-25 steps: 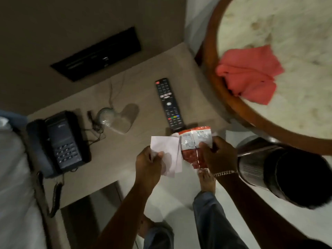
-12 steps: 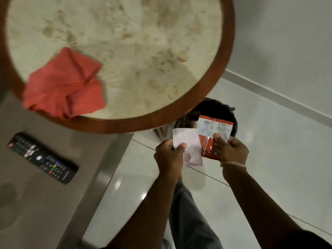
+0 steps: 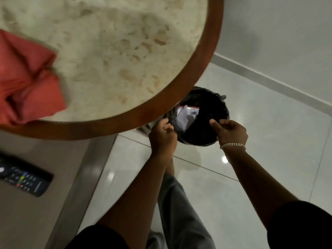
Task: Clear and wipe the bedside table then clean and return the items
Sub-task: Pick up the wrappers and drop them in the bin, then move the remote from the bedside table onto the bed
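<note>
A white paper (image 3: 184, 118) and a red-edged snack wrapper (image 3: 194, 109) lie inside the black-lined waste bin (image 3: 221, 106) on the floor. My left hand (image 3: 162, 136) hovers at the bin's near left rim with fingers loosely curled and nothing in it. At the near right rim, my right hand (image 3: 230, 131), with a bracelet on the wrist, is also free, thumb and forefinger held out. The bedside table (image 3: 36, 221) shows at the lower left with a black remote (image 3: 23, 178) lying on it.
A round marble table with a wooden rim (image 3: 181, 81) overhangs part of the bin. A red cloth (image 3: 27, 87) lies on its left side. Glossy floor tiles (image 3: 269, 132) spread to the right, up to a wall skirting. My leg is below the hands.
My view swung right from the bedside table to the bin. Both hands carried the paper and wrapper over the bin and let them go; they now lie inside.
</note>
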Demonstrator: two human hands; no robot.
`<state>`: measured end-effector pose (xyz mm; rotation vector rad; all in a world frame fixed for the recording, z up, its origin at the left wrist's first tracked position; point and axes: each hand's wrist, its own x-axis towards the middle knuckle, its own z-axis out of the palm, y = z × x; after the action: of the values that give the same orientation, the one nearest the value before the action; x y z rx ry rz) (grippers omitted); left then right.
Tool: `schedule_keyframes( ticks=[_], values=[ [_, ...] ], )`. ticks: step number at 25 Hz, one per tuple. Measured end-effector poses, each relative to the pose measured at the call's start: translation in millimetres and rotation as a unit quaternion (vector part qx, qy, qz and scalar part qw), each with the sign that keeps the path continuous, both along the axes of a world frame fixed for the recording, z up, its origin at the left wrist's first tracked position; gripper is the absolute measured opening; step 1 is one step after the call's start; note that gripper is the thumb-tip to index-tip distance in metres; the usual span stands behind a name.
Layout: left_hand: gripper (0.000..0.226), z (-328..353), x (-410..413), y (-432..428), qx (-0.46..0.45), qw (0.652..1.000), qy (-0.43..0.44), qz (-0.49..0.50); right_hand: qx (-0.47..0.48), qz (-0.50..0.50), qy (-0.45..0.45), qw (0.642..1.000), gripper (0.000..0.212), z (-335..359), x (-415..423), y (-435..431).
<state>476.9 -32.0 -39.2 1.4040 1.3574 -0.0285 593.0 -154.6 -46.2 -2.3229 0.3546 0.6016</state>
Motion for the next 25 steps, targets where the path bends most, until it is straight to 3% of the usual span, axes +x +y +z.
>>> schedule_keyframes(
  ticks=[5,8,13,16,18,21,25],
  values=[
    [0.027,29,-69,30,0.021,0.999,-0.042,0.019,0.075,0.152,0.028,0.985,0.029,20,-84,52],
    [0.025,34,-131,47,0.067,0.991,-0.046,0.109,0.112,0.267,0.06,0.955,0.021,34,-148,102],
    [0.017,43,-241,84,0.109,0.932,-0.044,0.342,0.177,0.442,0.056,0.878,0.02,51,-242,180],
    [0.022,47,-292,105,0.176,0.895,0.038,0.409,0.16,0.55,0.005,0.82,0.022,40,-286,229],
    [0.027,48,-305,118,0.16,0.894,0.079,0.411,0.153,0.592,-0.026,0.791,0.025,26,-304,256],
    [0.02,37,-310,141,0.106,0.9,0.073,0.416,0.102,0.642,-0.021,0.76,0.029,7,-321,291],
    [0.013,24,-320,154,0.046,0.85,-0.007,0.524,0.066,0.683,0.015,0.728,0.032,8,-327,309]
  ],
)
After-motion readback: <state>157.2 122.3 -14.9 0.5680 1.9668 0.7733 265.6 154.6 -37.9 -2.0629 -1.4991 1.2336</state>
